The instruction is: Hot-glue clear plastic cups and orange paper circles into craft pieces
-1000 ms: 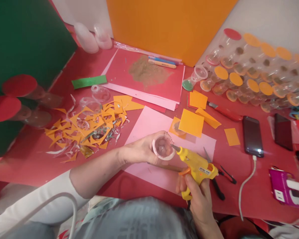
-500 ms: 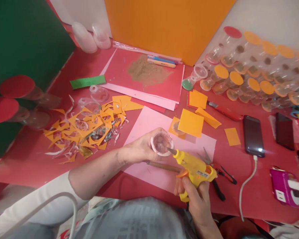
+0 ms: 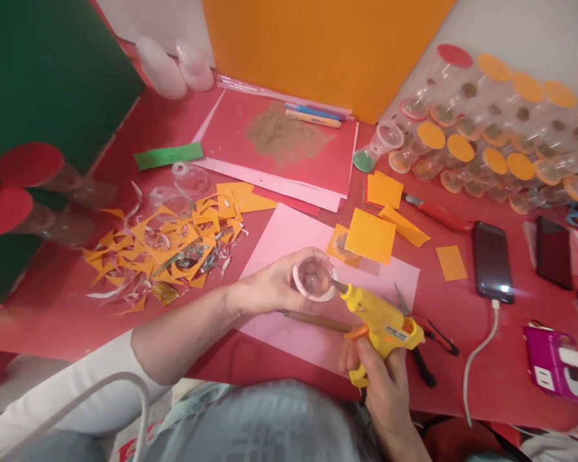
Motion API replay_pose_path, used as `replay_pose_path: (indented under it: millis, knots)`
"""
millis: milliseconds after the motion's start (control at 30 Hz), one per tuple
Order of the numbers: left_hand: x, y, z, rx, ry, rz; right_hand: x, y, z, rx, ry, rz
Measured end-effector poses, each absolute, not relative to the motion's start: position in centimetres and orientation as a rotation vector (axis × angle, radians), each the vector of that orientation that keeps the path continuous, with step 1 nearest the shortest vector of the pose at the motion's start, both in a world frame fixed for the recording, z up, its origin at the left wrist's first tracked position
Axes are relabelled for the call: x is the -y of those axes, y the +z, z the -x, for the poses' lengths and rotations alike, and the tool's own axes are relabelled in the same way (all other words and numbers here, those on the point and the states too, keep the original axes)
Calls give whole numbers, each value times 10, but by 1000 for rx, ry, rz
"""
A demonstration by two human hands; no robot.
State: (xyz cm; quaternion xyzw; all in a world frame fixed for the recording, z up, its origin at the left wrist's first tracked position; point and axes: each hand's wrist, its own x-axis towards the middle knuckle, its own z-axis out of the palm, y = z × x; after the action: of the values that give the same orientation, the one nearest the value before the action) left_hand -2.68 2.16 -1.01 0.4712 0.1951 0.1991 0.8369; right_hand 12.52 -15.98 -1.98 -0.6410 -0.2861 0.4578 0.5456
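My left hand (image 3: 284, 282) is wrapped round a clear plastic cup (image 3: 315, 276), its round mouth tilted up toward me. A yellow hot glue gun (image 3: 380, 314) with an orange trigger is gripped in my right hand (image 3: 383, 378). Its dark nozzle points at the cup's rim, on the right side; whether it touches cannot be told. Under both hands lie a pink paper sheet (image 3: 270, 244) and a brown-handled tool (image 3: 318, 321). An orange paper square (image 3: 370, 235) lies just beyond the cup, partly over a small clear piece on another orange square.
Orange paper scraps (image 3: 173, 247) heap at left. Red-handled pliers (image 3: 421, 359) and a red cutter (image 3: 438, 213) lie at right, near a charging phone (image 3: 492, 260). Stacked clear cups with orange discs (image 3: 460, 147) stand at back right. Brown powder (image 3: 286, 136) covers red sheets behind.
The glue gun's nozzle has shifted slightly right along the cup's rim, and my right hand moved with it. My left hand still holds the cup in nearly the same place.
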Motion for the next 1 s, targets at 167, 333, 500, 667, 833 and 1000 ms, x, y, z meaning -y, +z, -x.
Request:
replay_pose_path:
  millis: [167,333,500,667,833,1000]
  knots:
    - [-22,-6,27,-416,394,-996,160,-23,-129,710,1088,1511]
    - [-21,-4,26,-472,427,-1044,163,-16,-124,663,1116,1535]
    - [-20,-10,25,-431,489,-994,163,-11,-119,603,1122,1573]
    - [-20,-11,25,-408,488,-999,162,-17,-125,662,1107,1535]
    - [-21,-7,27,-373,446,-991,160,-21,-132,713,1084,1545]
    - [-20,-11,26,-392,521,-989,162,-20,-127,727,1097,1495]
